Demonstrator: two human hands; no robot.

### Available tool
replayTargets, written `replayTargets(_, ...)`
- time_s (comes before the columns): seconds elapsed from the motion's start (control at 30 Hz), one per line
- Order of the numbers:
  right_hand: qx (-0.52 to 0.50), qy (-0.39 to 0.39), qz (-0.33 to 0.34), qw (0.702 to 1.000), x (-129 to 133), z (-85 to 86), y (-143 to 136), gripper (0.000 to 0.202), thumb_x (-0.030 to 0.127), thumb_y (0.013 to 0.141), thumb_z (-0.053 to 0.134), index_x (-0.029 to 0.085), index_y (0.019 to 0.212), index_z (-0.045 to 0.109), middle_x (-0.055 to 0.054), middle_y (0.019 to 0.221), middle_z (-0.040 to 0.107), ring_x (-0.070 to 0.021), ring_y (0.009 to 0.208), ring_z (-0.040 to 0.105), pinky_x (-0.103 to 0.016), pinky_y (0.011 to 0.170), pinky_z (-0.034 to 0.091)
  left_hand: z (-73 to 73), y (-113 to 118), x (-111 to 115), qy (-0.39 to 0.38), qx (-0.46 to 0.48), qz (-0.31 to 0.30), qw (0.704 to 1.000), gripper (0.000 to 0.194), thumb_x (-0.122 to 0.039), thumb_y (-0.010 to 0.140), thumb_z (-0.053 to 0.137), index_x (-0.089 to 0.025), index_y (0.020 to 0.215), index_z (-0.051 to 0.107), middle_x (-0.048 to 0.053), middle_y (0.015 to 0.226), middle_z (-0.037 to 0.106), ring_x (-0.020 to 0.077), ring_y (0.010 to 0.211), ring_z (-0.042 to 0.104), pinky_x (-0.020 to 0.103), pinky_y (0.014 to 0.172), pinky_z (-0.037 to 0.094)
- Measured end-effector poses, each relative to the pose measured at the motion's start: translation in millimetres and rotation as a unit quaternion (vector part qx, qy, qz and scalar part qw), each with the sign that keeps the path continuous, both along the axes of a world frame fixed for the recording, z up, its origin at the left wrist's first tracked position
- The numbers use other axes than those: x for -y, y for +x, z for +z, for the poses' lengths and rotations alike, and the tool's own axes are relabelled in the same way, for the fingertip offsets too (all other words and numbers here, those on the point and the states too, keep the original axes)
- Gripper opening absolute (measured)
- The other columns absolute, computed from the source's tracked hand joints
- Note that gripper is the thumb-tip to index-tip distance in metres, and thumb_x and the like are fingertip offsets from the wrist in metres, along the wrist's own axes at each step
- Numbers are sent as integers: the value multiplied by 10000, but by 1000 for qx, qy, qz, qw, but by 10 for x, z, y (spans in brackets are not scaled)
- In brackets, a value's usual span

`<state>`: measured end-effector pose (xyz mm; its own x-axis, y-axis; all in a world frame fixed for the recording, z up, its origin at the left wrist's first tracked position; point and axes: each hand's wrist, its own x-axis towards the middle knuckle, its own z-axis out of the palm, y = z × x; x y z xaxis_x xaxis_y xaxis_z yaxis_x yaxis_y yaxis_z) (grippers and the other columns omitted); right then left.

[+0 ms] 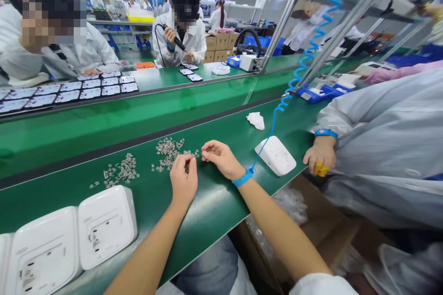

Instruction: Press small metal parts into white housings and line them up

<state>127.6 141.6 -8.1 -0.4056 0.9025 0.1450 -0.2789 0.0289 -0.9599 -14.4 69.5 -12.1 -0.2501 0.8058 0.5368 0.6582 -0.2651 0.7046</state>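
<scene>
My left hand [184, 176] is closed with its fingers curled at the right edge of a pile of small metal parts [169, 151]; something small and dark shows between thumb and fingers. Just right of it, my right hand [220, 157], with a blue wrist strap, pinches something too small to make out. A second pile of metal parts [124, 169] lies further left. White plastic housings [107, 227] stand side by side at the lower left. Another white housing [277, 156] rests to the right of my right hand, beyond the coiled blue cord.
A crumpled white piece [256, 120] lies behind the right housing. At the right a person's hand [320, 153] holds something yellow. Across the green bench [221, 97], people work near rows of flat panels [65, 91]. An open carton [311, 235] stands below the front edge.
</scene>
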Motion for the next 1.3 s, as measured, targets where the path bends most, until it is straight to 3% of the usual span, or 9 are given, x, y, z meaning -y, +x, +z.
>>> replayTargets(0.3,65,9,-87,994,-91,-32,142,266,313,695,801,172,882,675,-10,800,675,-158,754,670,-273,710,515,-60,61,63,-83,-221,29,971,159,-196,914,571,-192,759,607,44,798,618,257,868,530,395,725,276)
replayTargets(0.57,99,87,-159,978,-157,-79,171,247,363,696,782,179,844,712,-103,1159,667,-195,885,683,-330,792,562,-29,48,42,-136,-283,93,945,130,-227,952,541,-207,849,617,44,911,630,273,953,523,421,759,273)
replayTargets(0.7,159,134,-186,960,55,6,378,215,372,839,678,191,948,713,-70,985,728,-200,867,684,-330,785,555,-1,64,43,-126,-278,127,944,100,-258,939,566,-189,992,616,78,1012,612,306,1019,494,411,758,279)
replayTargets(0.8,291,229,-273,888,297,62,769,186,317,929,577,198,994,705,-60,951,730,-201,847,670,-337,789,538,-2,84,55,-78,-265,115,954,148,-275,925,587,-177,1034,603,94,1049,607,321,1037,483,413,770,288)
replayTargets(0.93,508,299,-398,703,511,53,1415,258,184,952,435,154,1041,675,-131,1032,706,-266,991,655,-399,879,503,-27,115,80,24,-255,39,966,141,-257,926,577,-165,1033,590,98,1038,627,303,1018,513,423,798,311)
replayTargets(1.0,570,281,-424,646,567,27,1592,286,147,939,398,132,1053,660,-159,1046,693,-290,1004,652,-405,855,504,-35,126,98,62,-257,-7,964,123,-234,934,566,-159,1029,585,101,1028,636,290,1005,529,422,807,325)
replayTargets(1.07,572,281,-407,655,616,16,1595,288,150,947,391,131,1085,643,-157,1071,686,-287,1009,654,-392,840,511,-29,132,123,86,-262,-47,960,109,-216,942,552,-155,1025,586,103,1016,642,280,987,538,418,810,341)
replayTargets(1.17,510,315,-355,718,683,70,1370,266,192,977,426,153,1160,615,-125,1088,685,-255,998,661,-364,853,515,9,139,182,97,-276,-112,950,171,-231,949,547,-137,1085,591,122,1069,641,288,1024,540,423,830,369)
replayTargets(1.3,444,357,-299,766,677,251,1086,193,197,970,502,171,1100,642,-85,982,702,-223,906,666,-340,835,520,83,171,250,57,-331,-272,902,330,-323,972,531,-143,1246,568,141,1240,613,303,1169,519,441,955,388)
